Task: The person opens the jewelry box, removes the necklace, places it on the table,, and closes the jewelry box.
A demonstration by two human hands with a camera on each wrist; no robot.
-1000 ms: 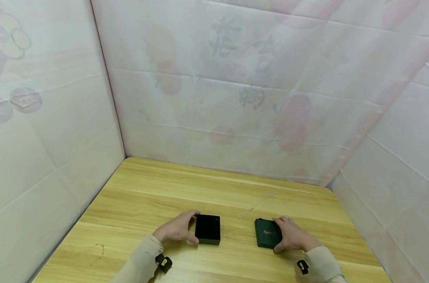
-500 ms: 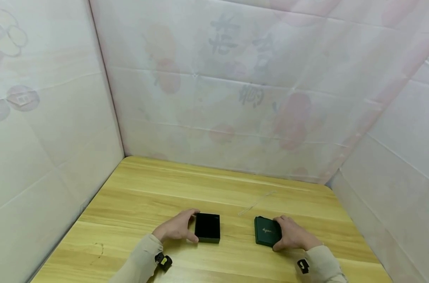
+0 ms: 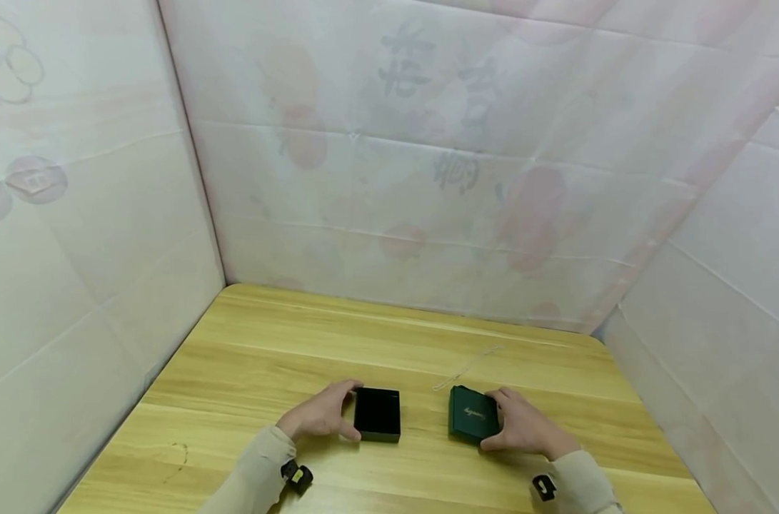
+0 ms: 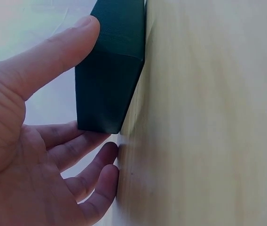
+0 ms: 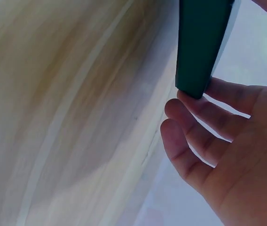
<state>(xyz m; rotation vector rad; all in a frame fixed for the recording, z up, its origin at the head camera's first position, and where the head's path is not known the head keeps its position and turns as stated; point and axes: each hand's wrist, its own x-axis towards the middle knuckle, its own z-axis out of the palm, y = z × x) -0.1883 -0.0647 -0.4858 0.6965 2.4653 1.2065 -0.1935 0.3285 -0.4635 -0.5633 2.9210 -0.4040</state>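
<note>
On the table sits an open green box base [image 3: 378, 414] with a black interior. My left hand [image 3: 321, 414] holds its left side, thumb at the near corner and fingers at the far one; the left wrist view shows the thumb against the box's green wall [image 4: 107, 92]. To the right, my right hand [image 3: 520, 422] grips a green box lid [image 3: 474, 414] with gold lettering by its right side. The lid is tilted, its left edge raised. In the right wrist view, fingertips press under the end of the lid [image 5: 199, 47].
Behind the two box parts, a thin silvery chain [image 3: 468, 368] lies stretched out on the wooden table [image 3: 286, 335]. Pale printed cloth walls [image 3: 376, 214] stand around the table's back and sides.
My right hand has lifted the lid slightly and carried it left toward the base, tilting it. The left hand and the base have stayed in place.
</note>
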